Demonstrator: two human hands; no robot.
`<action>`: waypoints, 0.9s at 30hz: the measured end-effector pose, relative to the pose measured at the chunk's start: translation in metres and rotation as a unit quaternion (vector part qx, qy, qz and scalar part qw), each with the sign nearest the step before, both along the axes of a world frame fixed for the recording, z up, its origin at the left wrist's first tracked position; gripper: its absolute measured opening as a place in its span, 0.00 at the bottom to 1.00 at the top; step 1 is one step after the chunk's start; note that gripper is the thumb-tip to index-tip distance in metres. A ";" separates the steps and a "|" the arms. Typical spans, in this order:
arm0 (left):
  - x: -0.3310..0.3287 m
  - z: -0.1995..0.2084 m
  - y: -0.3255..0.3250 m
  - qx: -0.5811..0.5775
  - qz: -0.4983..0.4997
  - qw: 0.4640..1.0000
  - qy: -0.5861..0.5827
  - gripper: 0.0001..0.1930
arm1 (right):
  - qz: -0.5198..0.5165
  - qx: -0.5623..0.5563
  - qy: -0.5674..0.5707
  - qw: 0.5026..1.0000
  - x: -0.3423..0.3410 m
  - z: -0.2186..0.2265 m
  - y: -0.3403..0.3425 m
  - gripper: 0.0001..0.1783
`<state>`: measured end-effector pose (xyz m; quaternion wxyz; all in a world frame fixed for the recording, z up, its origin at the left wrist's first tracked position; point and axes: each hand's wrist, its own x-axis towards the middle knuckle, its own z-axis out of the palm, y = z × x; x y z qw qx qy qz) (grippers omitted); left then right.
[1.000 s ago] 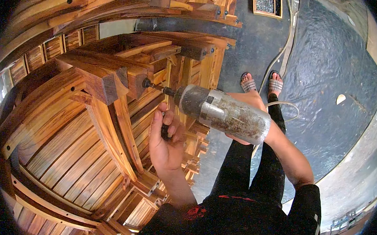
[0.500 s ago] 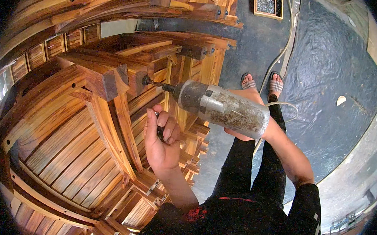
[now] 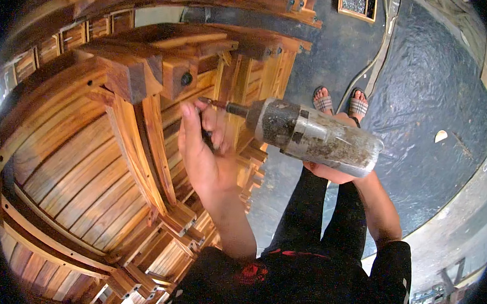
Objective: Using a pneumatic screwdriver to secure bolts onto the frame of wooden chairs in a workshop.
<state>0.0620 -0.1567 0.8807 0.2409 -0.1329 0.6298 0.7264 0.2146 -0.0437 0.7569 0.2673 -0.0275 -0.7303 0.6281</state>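
Note:
My right hand grips a worn grey power drill from below, held level with its bit pointing left. The bit tip hangs just right of a dark bolt hole in a wooden block of a slatted wooden chair frame. My left hand is raised beside the bit, its fingers curled close to the bit; whether they pinch something small I cannot tell.
Stacked slatted wooden chair frames fill the left half. More frames stand behind. A dark concrete floor lies to the right, with my sandalled feet, a hose or cable, and a small framed box at the top.
The drill has backed off to the right, its bit now out of the block's hole. My left hand rose from below the drill to beside the bit.

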 end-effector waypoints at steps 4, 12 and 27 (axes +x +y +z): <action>0.000 0.016 0.019 -0.056 0.018 0.998 0.023 0.14 | 0.091 -0.139 -0.039 0.985 0.015 0.013 -0.007 0.16; -0.005 0.003 0.023 -0.001 -0.092 0.996 0.005 0.13 | 0.077 -0.188 -0.159 0.966 0.019 0.030 0.017 0.23; 0.012 0.008 0.023 0.142 -0.073 0.976 -0.149 0.22 | 0.023 -0.106 -0.186 0.977 0.027 -0.015 -0.011 0.19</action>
